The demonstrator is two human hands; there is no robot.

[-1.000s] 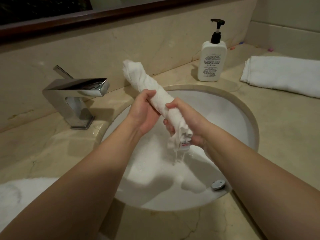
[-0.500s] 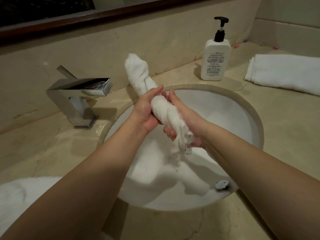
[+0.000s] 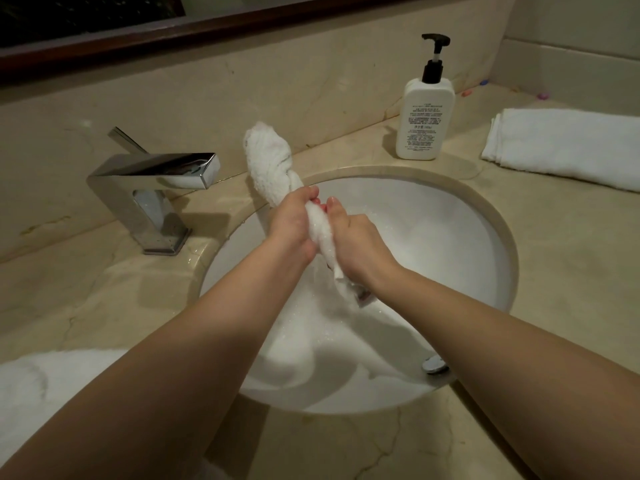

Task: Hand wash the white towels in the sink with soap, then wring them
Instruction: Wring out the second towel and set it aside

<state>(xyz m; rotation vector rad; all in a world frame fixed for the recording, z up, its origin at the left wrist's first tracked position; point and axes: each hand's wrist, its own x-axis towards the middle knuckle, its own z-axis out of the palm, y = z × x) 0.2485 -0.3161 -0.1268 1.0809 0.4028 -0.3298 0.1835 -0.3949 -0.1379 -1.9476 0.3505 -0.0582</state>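
Both hands are wrapped tight around one twisted white towel (image 3: pixel 273 168), held over the round sink (image 3: pixel 450 237). The left hand (image 3: pixel 294 226) grips it higher up and the right hand (image 3: pixel 360 247) lower down, the two touching. The towel's top end sticks up toward the chrome faucet (image 3: pixel 156 188), and its bottom tip hangs below the right hand. A pump soap bottle (image 3: pixel 424 116) stands on the marble surface (image 3: pixel 554 237) behind the sink, with a folded towel (image 3: pixel 561 147) off to its right.
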